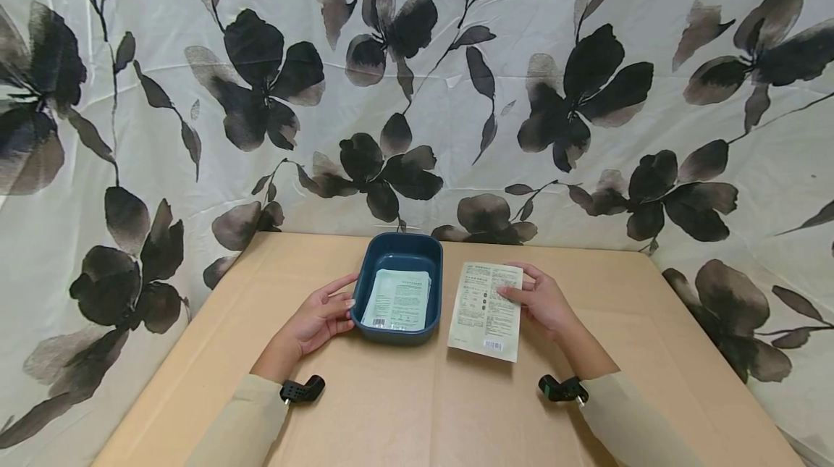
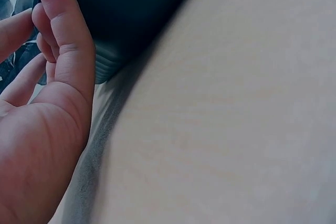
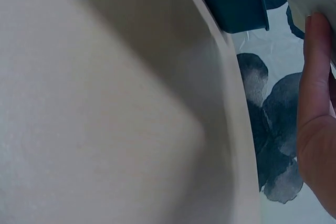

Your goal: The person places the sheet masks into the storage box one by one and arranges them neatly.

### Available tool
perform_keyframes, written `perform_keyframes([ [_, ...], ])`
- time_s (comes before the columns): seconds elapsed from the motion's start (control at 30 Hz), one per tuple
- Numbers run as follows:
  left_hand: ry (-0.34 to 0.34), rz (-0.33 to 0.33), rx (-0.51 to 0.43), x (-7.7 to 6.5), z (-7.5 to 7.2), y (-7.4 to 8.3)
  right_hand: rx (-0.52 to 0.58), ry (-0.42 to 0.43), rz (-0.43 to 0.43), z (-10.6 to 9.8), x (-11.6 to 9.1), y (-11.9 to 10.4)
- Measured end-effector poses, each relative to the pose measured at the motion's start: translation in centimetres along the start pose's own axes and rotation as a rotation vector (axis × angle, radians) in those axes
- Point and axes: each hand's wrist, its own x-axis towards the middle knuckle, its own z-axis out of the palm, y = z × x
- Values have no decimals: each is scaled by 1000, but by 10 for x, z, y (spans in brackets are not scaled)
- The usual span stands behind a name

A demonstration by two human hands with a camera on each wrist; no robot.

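Note:
A dark blue rectangular bin (image 1: 399, 337) stands on the table, with pale green printed packets (image 1: 399, 300) lying flat inside. My left hand (image 1: 323, 312) is at the bin's left side, its fingers resting against the outer wall. In the left wrist view those fingers (image 2: 68, 40) are loosely bent beside the blue wall. To the right of the bin, my right hand (image 1: 537, 298) pinches a flat printed packet (image 1: 483, 311) by its right edge, thumb on the face turned up. Small text and a barcode cover that face, and a shadow falls on the table beneath.
The tan-covered table (image 1: 391, 409) ends at its back edge against a white cloth (image 1: 469, 163) with dark flowers. Black devices are strapped to my left wrist (image 1: 302, 389) and my right wrist (image 1: 563, 389).

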Motion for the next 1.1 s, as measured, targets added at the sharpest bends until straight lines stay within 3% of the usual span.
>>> perform_keyframes([
  [0.47,15,3,-7,5,1,-2,66,-43,-18,3,7,-11],
  [1.1,15,16,-19,5,3,-2,-4,-56,-16,25,14,-24],
])
